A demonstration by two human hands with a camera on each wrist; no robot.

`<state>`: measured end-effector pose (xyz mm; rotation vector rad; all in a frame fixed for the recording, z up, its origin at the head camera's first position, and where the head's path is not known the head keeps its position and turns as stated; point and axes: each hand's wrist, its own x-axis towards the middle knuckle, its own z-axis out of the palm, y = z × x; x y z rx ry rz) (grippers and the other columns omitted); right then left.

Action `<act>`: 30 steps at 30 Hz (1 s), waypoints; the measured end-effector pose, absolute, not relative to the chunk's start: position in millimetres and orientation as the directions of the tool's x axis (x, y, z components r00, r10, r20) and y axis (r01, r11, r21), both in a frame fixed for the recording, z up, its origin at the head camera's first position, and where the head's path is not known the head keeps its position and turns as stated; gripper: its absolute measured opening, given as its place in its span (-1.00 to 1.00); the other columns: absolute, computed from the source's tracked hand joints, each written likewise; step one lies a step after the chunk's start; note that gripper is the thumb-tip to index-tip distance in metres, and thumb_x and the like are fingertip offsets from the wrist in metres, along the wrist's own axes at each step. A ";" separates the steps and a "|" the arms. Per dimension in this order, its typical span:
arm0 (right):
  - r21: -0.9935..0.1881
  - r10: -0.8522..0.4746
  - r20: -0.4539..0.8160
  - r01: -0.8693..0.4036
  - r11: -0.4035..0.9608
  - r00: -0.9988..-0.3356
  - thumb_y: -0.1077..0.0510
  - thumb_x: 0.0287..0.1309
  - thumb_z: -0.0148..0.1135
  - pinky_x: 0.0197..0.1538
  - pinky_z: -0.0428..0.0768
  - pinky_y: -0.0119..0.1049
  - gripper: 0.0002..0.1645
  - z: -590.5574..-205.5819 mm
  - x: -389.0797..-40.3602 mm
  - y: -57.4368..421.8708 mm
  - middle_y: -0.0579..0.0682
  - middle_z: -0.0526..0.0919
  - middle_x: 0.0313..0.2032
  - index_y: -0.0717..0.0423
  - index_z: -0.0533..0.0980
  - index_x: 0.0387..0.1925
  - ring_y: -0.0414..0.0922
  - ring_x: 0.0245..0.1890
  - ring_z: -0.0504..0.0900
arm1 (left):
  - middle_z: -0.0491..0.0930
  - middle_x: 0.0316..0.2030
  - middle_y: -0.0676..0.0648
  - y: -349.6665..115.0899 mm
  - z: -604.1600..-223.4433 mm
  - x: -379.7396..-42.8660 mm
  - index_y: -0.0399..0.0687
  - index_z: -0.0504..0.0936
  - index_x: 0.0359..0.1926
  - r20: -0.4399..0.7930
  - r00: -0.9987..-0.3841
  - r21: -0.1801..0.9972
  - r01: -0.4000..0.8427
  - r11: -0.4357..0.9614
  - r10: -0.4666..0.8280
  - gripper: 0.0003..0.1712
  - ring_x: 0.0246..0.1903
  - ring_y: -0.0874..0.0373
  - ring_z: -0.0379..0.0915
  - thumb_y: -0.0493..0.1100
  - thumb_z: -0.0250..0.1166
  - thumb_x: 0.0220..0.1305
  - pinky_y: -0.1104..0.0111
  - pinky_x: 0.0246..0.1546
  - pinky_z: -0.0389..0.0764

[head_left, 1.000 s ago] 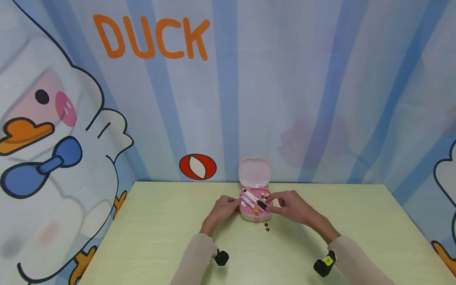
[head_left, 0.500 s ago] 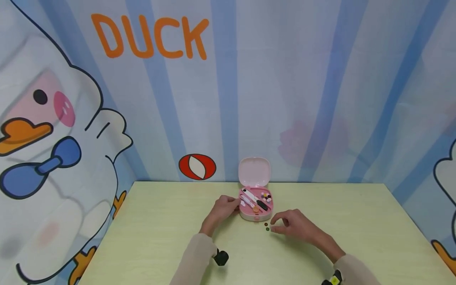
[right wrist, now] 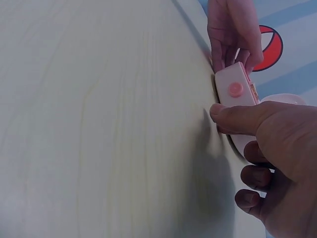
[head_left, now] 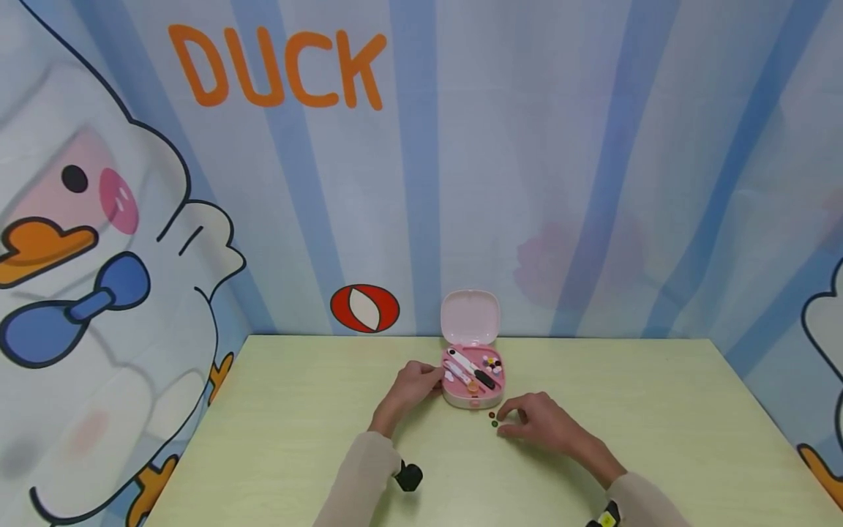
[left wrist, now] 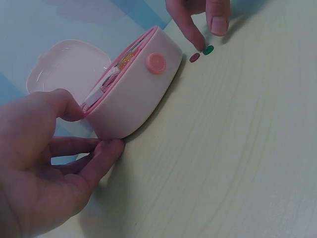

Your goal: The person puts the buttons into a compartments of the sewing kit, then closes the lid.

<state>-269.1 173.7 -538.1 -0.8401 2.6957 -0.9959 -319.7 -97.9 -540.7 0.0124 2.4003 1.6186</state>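
Observation:
A small pink-and-white hinged case [head_left: 474, 402] stands with its lid [head_left: 470, 317] raised. Inside lie a white tool with a black end [head_left: 471, 369], other slim pieces and several small coloured bits [head_left: 492, 364]. My left hand [head_left: 411, 386] grips the case's left side, thumb at the rim and fingers low on the wall, as the left wrist view shows [left wrist: 54, 153]. On the table before the case's right front lie a red button [left wrist: 195, 57] and a green button [left wrist: 208, 50]. Beside them is my right hand [head_left: 543, 423], thumb and forefinger apart, holding nothing; its other fingers are curled [right wrist: 292, 148].
The pale wooden table [head_left: 316, 439] runs back to a blue striped duck curtain [head_left: 461, 146], and the raised lid stands near that back edge. A round pink catch [left wrist: 156, 63] sits on the case's front.
My right hand has come away from the right side of the case, down toward the front, to beside the two buttons. The left hand keeps its grip on the case.

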 end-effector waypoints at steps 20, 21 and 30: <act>-0.632 -0.554 0.088 -0.476 0.611 -0.828 0.24 0.20 0.47 -0.50 0.29 -0.43 -0.93 -539.4 -265.6 162.5 -0.24 0.73 -0.39 0.02 0.77 -0.29 -0.38 -0.59 0.31 | 0.70 -0.16 -0.09 -97.3 -538.2 -317.5 -0.38 0.68 0.11 -0.202 -0.968 0.915 -0.132 0.381 0.151 -0.55 -0.19 0.14 0.62 -0.04 0.19 0.55 0.27 0.00 0.69; -0.633 -0.554 0.087 -0.475 0.611 -0.828 0.24 0.20 0.47 -0.50 0.30 -0.43 -0.93 -539.1 -265.5 162.5 -0.25 0.71 -0.42 0.01 0.77 -0.29 -0.38 -0.59 0.31 | 0.70 -0.15 -0.09 -97.2 -538.1 -317.4 -0.38 0.68 0.12 -0.205 -0.967 0.915 -0.135 0.379 0.150 -0.55 -0.19 0.14 0.62 -0.04 0.19 0.55 0.27 0.00 0.69; -0.664 -0.570 0.070 -0.464 0.586 -0.819 0.21 0.18 0.51 -0.50 0.30 -0.44 -0.93 -534.7 -264.9 164.5 -0.26 0.54 -0.58 -0.03 0.74 -0.36 -0.36 -0.57 0.35 | 0.70 -0.12 -0.11 -97.4 -537.0 -316.6 -0.39 0.67 0.12 -0.204 -0.967 0.922 -0.138 0.361 0.152 -0.55 -0.16 0.13 0.63 -0.06 0.18 0.55 0.26 0.01 0.69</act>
